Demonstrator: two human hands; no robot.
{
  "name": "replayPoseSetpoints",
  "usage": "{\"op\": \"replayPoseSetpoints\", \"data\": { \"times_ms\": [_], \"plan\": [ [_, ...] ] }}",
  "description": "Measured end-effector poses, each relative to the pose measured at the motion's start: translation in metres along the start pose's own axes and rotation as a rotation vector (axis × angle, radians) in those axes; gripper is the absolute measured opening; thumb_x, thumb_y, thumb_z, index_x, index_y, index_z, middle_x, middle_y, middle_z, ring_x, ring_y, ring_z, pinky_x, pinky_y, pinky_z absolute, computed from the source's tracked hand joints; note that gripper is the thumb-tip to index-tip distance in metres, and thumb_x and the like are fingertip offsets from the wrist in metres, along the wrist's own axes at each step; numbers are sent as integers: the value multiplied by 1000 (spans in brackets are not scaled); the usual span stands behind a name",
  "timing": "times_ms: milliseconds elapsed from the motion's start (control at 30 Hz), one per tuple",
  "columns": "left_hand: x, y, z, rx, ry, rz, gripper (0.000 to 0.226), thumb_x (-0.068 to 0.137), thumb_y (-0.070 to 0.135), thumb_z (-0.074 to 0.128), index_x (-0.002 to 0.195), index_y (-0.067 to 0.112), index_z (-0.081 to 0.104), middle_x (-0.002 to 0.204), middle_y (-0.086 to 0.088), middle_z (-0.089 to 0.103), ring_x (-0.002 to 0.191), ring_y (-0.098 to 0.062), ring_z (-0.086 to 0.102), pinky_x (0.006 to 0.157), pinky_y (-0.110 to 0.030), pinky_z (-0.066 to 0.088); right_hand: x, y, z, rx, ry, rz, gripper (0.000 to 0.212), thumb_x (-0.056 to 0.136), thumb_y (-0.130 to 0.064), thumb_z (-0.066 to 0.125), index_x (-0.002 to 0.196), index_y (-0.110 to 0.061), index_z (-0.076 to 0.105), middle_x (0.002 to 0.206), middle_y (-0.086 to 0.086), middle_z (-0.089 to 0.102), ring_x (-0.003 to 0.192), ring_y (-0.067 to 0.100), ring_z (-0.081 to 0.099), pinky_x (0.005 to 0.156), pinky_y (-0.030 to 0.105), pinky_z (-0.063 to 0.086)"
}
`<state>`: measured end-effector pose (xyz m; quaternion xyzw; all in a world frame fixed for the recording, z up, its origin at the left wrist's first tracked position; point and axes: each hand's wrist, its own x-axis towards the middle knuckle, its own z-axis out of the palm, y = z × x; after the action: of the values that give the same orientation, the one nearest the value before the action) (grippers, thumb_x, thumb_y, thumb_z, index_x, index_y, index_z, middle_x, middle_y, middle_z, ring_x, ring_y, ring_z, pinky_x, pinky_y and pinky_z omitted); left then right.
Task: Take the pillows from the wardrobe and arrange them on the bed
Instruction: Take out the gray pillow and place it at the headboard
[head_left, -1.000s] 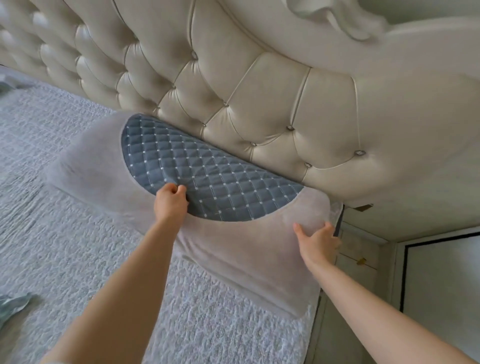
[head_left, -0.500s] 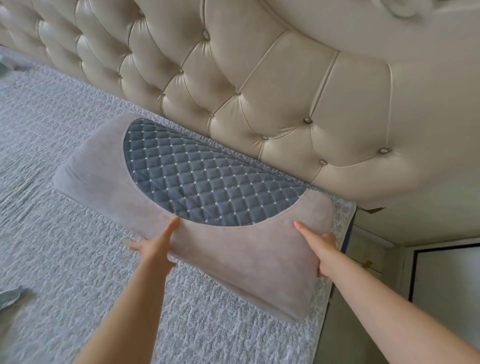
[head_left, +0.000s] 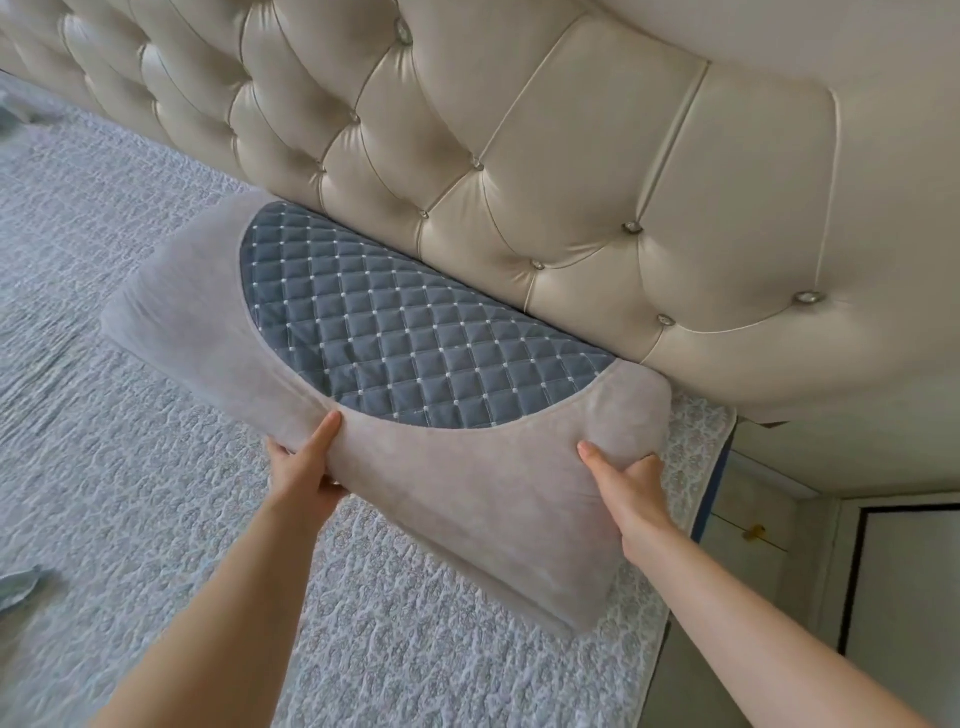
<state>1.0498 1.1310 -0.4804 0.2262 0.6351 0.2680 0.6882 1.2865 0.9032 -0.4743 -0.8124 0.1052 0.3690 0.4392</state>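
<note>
Head view: the left hand (head_left: 304, 465) pinches the near edge of the pillow (head_left: 467, 483), thumb on top and fingers underneath. The right hand (head_left: 626, 480) grips the same edge further right. Beyond both hands the pillow lies on the bed (head_left: 130, 467), its far side touching the tufted headboard (head_left: 571, 182).

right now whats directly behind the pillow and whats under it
Behind the pillow stands the tufted cream headboard, with the pillow's far edge against it. Under it lies the textured bedspread. The headboard's foot and the cover beneath the pillow are hidden.
</note>
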Motion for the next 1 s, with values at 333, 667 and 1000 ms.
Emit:
{"op": "replayPoseSetpoints", "data": {
  "times_ms": [333, 667, 1000],
  "plan": [
    [-7, -14, 18, 133, 175, 13, 95, 78, 48, 76, 152, 28, 20, 135, -9, 52, 109, -32, 57, 75, -47, 56, 6, -3, 2, -56, 48, -28, 81, 76, -43, 78, 132, -4, 34, 134, 17, 48, 118, 34, 52, 97, 42, 46],
    [-99, -45, 0, 233, -10, 25, 52, 96, 5, 56, 145, 13, 43, 138, -9, 56, 115, -26, 60, 92, -40, 54, -40, -6, -33, -216, -62, -106, 78, 89, -35, 66, 147, -7, 22, 148, 14, 38, 129, 33, 45, 101, 41, 43],
    [-256, -56, -23, 576, -201, 173, 27, 97, 9, 57, 124, 5, 62, 103, -7, 74, 93, -21, 71, 78, -31, 58, -182, 23, -76, -341, -198, -331, 46, 98, -29, 51, 139, -13, 42, 128, 4, 59, 102, 12, 51, 83, 28, 38]
  ]
}}
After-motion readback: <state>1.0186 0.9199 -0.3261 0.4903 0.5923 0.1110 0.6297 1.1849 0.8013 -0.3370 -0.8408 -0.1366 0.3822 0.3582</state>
